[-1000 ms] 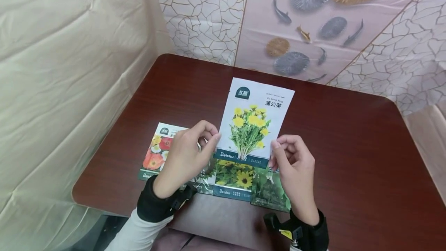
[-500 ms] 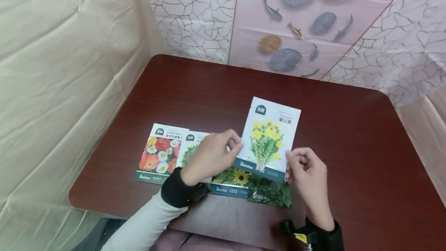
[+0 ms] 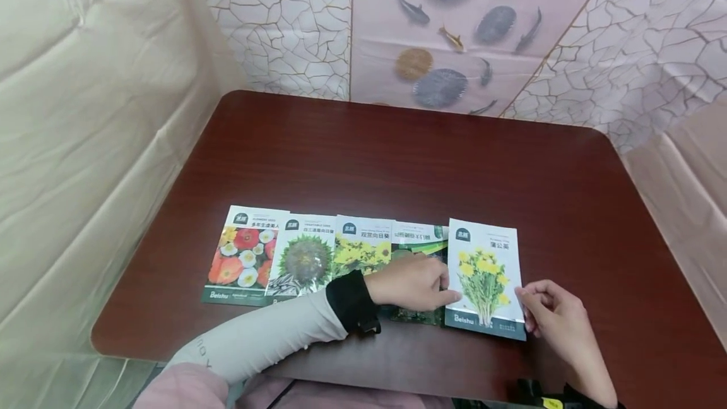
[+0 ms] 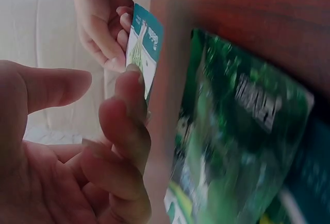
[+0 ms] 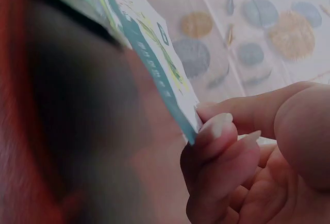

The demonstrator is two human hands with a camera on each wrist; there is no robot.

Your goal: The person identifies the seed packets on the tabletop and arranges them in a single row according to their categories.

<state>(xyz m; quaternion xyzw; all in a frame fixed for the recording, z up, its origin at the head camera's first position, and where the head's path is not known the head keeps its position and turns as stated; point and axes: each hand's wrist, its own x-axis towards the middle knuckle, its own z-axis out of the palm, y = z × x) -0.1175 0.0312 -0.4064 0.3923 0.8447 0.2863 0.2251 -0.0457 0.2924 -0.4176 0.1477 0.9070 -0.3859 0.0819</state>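
Observation:
In the head view a white seed packet (image 3: 484, 279) with yellow dandelions is at the right end of a row of packets. My right hand (image 3: 559, 317) pinches its right edge between thumb and fingers; the right wrist view shows the packet (image 5: 154, 54) tilted, its lower corner in that pinch. At the packet's left edge is my left hand (image 3: 410, 283). In the left wrist view its thumb stands apart from loosely bent fingers (image 4: 126, 126), which look close to the packet; contact is unclear. A green leafy packet (image 4: 232, 126) lies below that hand, which partly covers it.
Further left on the brown table (image 3: 363, 163) lie a poppy packet (image 3: 244, 254), a sunflower-head packet (image 3: 303, 257) and a yellow-flower packet (image 3: 360, 245), edges overlapping or close. A cream cloth (image 3: 113, 144) hangs at left; a patterned cloth (image 3: 437, 43) is behind.
Both hands have moved right and toward the person, bringing the dandelion packet down from above the row to its right end. The left thumb and fingers have parted from the packet's edge.

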